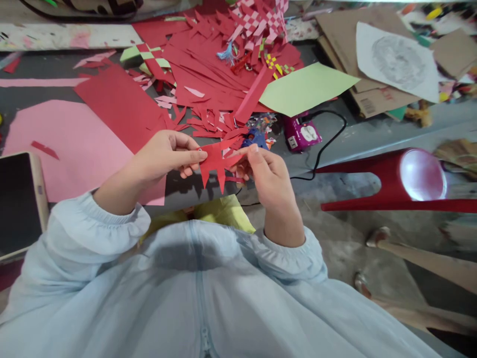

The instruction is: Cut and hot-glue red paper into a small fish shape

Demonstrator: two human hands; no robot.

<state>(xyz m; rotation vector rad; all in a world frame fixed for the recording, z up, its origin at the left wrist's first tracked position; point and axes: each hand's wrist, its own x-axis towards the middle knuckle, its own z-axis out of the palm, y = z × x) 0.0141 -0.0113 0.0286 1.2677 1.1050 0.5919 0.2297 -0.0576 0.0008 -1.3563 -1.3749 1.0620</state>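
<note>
So the left hand [167, 156] and right hand [270, 174] are both pinching the red paper cutout [214, 160], fingertips closed on its opposite ends, and it's hovering just left of the purple box [302, 133].

Pale green sheet [307, 90], plain red cutout [215, 158]
</note>
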